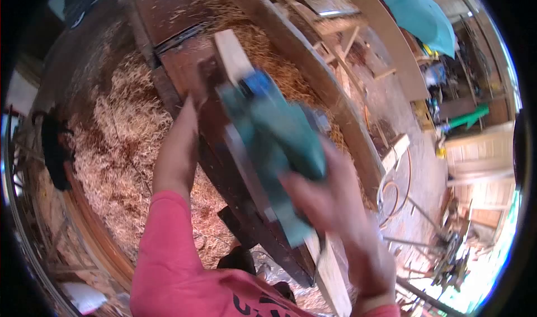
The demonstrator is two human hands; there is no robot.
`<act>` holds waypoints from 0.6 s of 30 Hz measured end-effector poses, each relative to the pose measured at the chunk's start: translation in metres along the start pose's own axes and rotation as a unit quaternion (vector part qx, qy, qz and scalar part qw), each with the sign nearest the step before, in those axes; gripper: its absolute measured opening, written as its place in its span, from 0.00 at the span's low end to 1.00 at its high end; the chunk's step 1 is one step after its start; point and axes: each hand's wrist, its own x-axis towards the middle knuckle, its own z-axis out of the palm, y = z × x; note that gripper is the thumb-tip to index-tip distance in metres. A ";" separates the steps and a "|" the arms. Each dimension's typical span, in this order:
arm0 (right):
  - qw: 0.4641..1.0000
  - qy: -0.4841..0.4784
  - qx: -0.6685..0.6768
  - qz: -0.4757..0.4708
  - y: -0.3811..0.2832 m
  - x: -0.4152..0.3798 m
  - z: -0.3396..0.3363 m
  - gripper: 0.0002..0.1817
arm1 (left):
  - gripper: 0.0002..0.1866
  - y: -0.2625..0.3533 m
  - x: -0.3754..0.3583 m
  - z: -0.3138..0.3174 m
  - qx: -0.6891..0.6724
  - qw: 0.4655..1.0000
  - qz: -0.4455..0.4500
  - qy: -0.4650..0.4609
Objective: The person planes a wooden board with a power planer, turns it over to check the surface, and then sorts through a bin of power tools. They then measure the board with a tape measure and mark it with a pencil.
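Note:
My right hand [330,199] grips the handle of a teal electric planer [274,143], which sits on a pale wooden plank [234,54] running away from me along a dark workbench [184,65]. The planer and hand are blurred by motion. My left hand [184,132], arm in a pink sleeve, rests on the dark bench edge just left of the plank, beside the planer's front. Whether its fingers grip the plank or only press on it is hidden.
Thick wood shavings [120,132] cover the ground to the left. A long curved timber beam [319,82] lies right of the bench. A turquoise umbrella [419,15], cables [391,188] and stacked boards [481,160] fill the right side.

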 end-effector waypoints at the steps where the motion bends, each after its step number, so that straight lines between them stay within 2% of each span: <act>1: 0.999 0.013 0.027 -0.039 -0.002 0.039 0.008 0.18 | 0.38 0.001 0.000 0.002 -0.016 0.999 -0.023 -0.017; 2: 0.999 0.017 0.027 -0.044 -0.011 0.071 0.011 0.20 | 0.37 0.000 0.000 0.005 -0.025 0.999 -0.038 -0.030; 3: 0.997 0.020 0.039 -0.065 -0.013 0.099 0.013 0.28 | 0.37 -0.002 0.000 0.008 -0.024 0.998 -0.044 -0.035; 5: 0.997 0.039 0.050 -0.051 -0.005 0.143 0.026 0.33 | 0.37 -0.003 -0.006 0.012 0.007 0.999 -0.038 -0.031; 8: 0.997 0.000 0.031 -0.074 0.005 0.109 0.015 0.34 | 0.36 -0.010 -0.010 0.012 0.076 0.997 -0.008 0.004; 10: 0.999 -0.001 0.011 -0.031 0.013 0.043 0.001 0.33 | 0.36 -0.017 -0.013 0.008 0.142 0.988 0.027 0.054; 11: 0.997 -0.031 0.060 0.024 0.009 0.001 -0.010 0.26 | 0.35 -0.018 -0.008 0.004 0.169 0.982 0.043 0.080; 12: 0.995 -0.043 0.087 0.036 0.017 -0.041 -0.018 0.23 | 0.35 -0.019 -0.004 0.001 0.195 0.973 0.060 0.104; 13: 0.986 -0.075 0.110 0.097 0.018 -0.083 -0.031 0.22 | 0.35 -0.019 0.000 -0.001 0.216 0.965 0.074 0.127; 14: 0.986 -0.071 0.083 0.127 0.024 -0.132 -0.041 0.24 | 0.35 -0.018 0.003 -0.001 0.221 0.961 0.083 0.144; 15: 0.966 -0.098 0.118 0.208 0.036 -0.182 -0.052 0.29 | 0.34 -0.019 0.008 0.002 0.215 0.961 0.080 0.156; 17: 0.954 -0.068 0.097 0.275 0.063 -0.281 -0.066 0.36 | 0.32 -0.014 0.002 0.010 0.206 0.958 0.076 0.184; 18: 0.946 -0.053 0.089 0.307 0.075 -0.331 -0.073 0.40 | 0.30 -0.004 -0.002 0.018 0.294 0.937 0.058 0.181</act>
